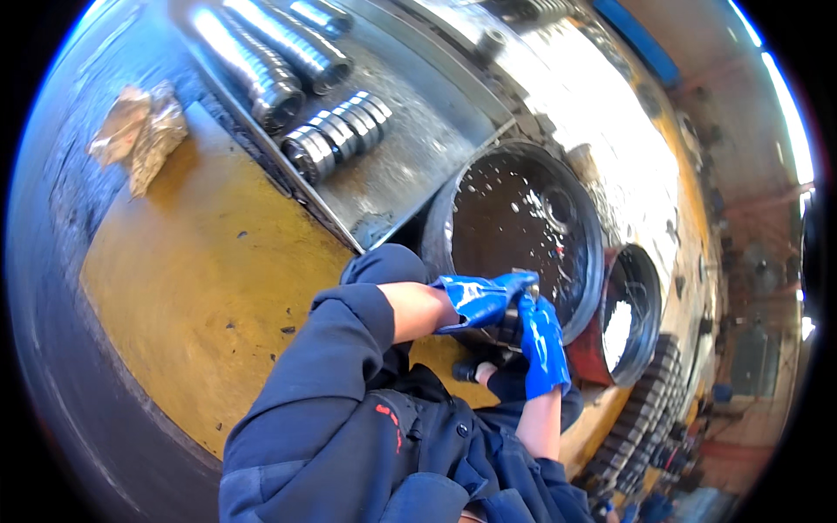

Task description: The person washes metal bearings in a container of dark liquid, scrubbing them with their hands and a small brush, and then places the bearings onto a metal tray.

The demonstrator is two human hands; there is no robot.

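My left hand [486, 299], in a blue rubber glove, reaches over the near rim of a round drum [443, 228] of dark liquid. Beside it, my right hand [544, 340] wears a matching glove and meets the left one at the fingertips. Both hands are closed around a short stack of metal rings [504, 329], mostly hidden by the gloves. A single ring [556, 209] shows in the drum, among bright specks on the liquid. Beyond my left knee, a metal tray [427, 166] bears a short row of shiny rings [338, 135].
Longer ring rows [283, 48] lie at the tray's far end. A smaller red drum [588, 356] stands right of the large one. Further right are stacked rings [641, 414]. Crumpled brown paper [144, 131] lies at the far left, by a yellow floor [209, 279].
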